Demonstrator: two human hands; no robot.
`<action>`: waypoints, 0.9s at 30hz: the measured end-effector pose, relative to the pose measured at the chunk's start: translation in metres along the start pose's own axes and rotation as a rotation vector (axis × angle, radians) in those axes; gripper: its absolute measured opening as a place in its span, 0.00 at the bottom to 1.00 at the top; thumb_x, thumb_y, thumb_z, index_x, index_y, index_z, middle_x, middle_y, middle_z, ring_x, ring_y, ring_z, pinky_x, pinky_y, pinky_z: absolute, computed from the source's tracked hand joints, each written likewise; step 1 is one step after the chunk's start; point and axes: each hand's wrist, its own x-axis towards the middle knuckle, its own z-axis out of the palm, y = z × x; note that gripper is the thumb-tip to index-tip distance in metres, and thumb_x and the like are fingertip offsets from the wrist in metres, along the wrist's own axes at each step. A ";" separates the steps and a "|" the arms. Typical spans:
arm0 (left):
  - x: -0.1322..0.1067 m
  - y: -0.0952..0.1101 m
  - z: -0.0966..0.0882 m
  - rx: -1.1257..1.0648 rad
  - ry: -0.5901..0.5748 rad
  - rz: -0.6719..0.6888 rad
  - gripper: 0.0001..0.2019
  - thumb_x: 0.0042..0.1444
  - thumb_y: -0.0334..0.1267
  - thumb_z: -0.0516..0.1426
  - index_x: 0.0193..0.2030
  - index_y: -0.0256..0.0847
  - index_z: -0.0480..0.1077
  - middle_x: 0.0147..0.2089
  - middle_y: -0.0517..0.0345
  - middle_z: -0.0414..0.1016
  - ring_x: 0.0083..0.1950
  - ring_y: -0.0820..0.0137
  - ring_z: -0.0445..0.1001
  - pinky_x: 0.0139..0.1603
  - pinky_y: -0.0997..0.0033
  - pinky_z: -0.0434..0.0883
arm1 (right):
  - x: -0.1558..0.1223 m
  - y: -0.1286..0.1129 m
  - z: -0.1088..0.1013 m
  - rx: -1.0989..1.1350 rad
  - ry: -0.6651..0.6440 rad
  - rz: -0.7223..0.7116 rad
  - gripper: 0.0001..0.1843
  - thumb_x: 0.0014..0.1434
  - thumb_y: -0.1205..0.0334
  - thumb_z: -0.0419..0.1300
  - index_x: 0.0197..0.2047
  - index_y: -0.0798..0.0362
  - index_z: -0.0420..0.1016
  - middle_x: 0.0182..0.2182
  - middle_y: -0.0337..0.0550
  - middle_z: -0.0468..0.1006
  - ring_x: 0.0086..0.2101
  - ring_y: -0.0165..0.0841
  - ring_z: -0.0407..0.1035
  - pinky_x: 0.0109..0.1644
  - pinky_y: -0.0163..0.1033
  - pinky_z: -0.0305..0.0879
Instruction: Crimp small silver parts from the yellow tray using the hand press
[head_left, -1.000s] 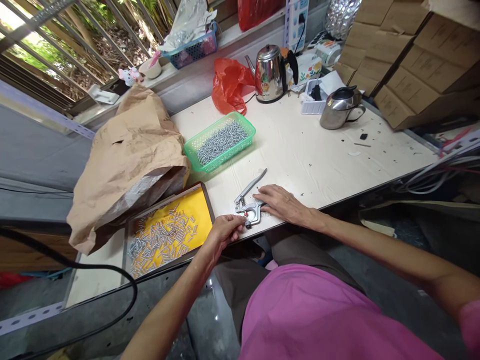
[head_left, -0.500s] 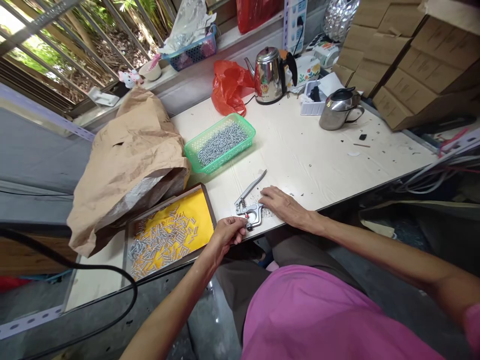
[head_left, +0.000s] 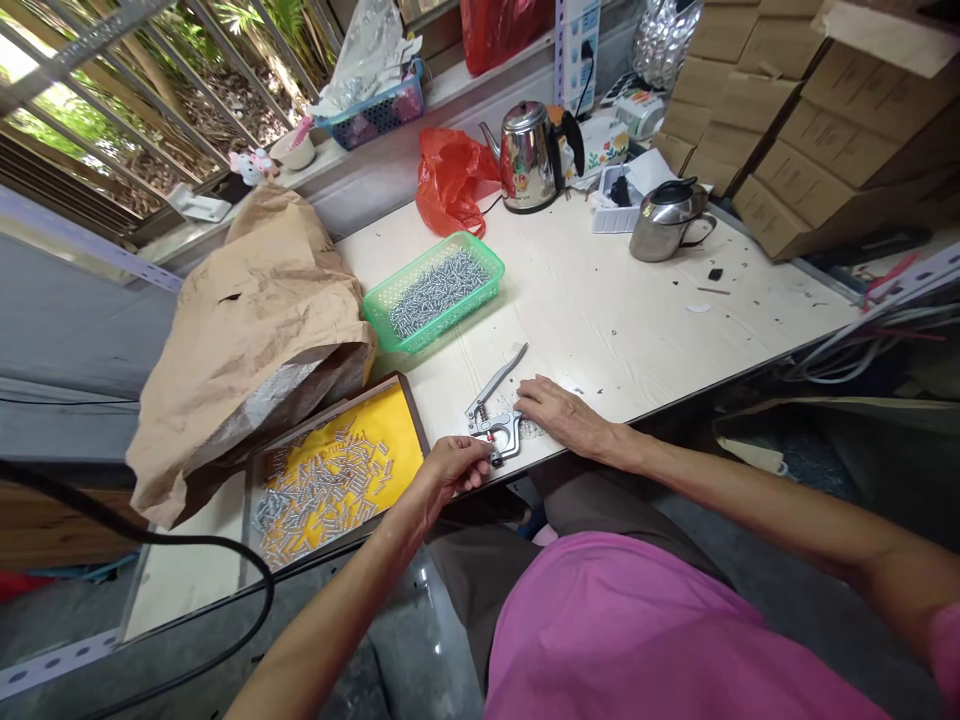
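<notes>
Hand pliers (head_left: 504, 430), snap-fastener style, with a C-shaped metal jaw, a small coil spring and a red part inside, lie near the table's front edge. Their long grey lever (head_left: 501, 378) stands away from the body, spread open. My right hand (head_left: 561, 415) lies over the right end of the pliers, fingers curved onto the frame; the part under the palm is hidden. At the jaw's lower end, my left hand (head_left: 457, 465) has thumb and forefinger pinched together by a dark round tip. Whatever is between those fingertips is too small to make out.
Left of the pliers, a brown-rimmed tray (head_left: 415, 410) with a yellow lining holds many small silvery spring-like pieces. Behind it stands a green basket (head_left: 427, 338) of similar pieces. Brown paper (head_left: 247, 290), a red bag (head_left: 450, 185), a kettle (head_left: 527, 160) and a steel pot (head_left: 664, 225) surround the work area.
The view has shifted slightly. Both hands keep their places at the pliers, with my left fingers still pinched by the jaw.
</notes>
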 end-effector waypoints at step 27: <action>-0.005 -0.004 0.007 0.018 0.058 -0.002 0.14 0.47 0.41 0.65 0.24 0.35 0.67 0.15 0.65 0.69 0.12 0.82 0.61 0.13 0.82 0.53 | 0.053 0.031 -0.046 -0.137 -0.466 -0.054 0.44 0.46 0.42 0.68 0.59 0.60 0.62 0.53 0.62 0.66 0.51 0.50 0.61 0.52 0.53 0.58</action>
